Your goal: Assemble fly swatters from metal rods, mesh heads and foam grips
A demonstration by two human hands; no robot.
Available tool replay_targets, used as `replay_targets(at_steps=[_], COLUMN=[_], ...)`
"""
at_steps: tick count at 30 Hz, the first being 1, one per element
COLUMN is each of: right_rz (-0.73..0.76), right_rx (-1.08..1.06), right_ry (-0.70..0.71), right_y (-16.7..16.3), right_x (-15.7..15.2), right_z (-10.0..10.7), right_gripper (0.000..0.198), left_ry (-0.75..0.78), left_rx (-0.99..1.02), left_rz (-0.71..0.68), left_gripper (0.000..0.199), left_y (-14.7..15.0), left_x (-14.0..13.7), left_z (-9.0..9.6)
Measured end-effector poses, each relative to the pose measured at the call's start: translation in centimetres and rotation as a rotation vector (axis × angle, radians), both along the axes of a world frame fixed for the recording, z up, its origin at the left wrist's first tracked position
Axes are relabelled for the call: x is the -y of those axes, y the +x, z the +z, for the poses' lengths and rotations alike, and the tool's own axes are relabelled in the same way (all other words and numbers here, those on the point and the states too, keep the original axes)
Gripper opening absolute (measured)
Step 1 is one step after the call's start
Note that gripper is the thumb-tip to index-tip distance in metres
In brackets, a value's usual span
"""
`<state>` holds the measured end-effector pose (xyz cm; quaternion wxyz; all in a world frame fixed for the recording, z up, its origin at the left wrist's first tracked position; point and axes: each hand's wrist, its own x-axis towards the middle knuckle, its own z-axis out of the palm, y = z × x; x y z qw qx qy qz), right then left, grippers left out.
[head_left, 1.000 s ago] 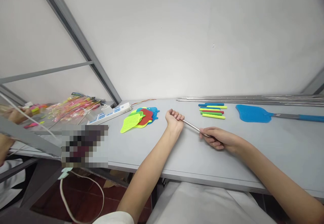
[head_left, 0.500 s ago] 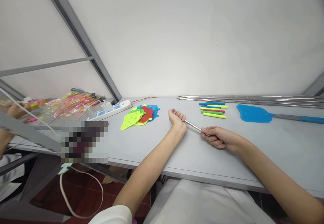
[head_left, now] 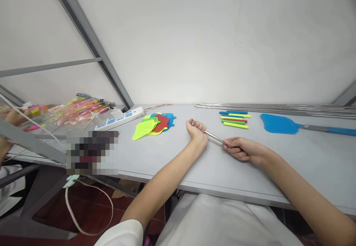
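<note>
Between my two hands runs a thin metal rod (head_left: pixel 214 137), slanting down to the right above the table. My left hand (head_left: pixel 196 130) is closed around its upper left end. The fingers of my right hand (head_left: pixel 237 148) are wrapped round its lower right part, and the rod's far end is hidden there. Perforated fly swatter heads (head_left: pixel 146 128) in yellow, green, red and blue lie overlapped to the left. Beyond my right hand are several coloured handle grips (head_left: pixel 235 121) side by side. A blue fly swatter (head_left: pixel 279 123) with a grey shaft and blue handle rests at the right.
Several long metal rods (head_left: pixel 272 109) lie along the wall. A white power strip (head_left: pixel 121 119) sits at the left, near a grey frame post (head_left: pixel 111 73). Past it are a pile of plastic-bagged items (head_left: pixel 80 112) and another person's hand (head_left: pixel 15 117).
Both hands keep hold of the rod and have shifted very slightly to the right. The camera view has tilted a little. The objects on the table lie as before.
</note>
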<state>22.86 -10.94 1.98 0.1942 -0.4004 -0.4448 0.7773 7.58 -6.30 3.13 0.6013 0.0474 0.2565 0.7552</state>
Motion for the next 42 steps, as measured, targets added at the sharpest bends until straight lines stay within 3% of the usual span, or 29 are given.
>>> replay_targets(at_steps=[10, 30, 42], right_rz=[0.018, 0.027, -0.026], right_rx=[0.015, 0.029, -0.027], right_ry=[-0.02, 0.001, 0.073], right_y=[0.3, 0.2, -0.3], right_x=[-0.3, -0.2, -0.1], right_z=[-0.2, 0.0, -0.1], right_gripper=[0.016, 0.016, 0.023], left_ry=[-0.021, -0.043, -0.022], left_rx=[-0.015, -0.015, 0.05], left_rz=[0.027, 0.03, -0.22], left_gripper=[0.027, 0.027, 0.023], left_y=[0.9, 1.2, -0.6], left_x=[0.6, 1.1, 0.1], left_z=[-0.8, -0.6, 1.2])
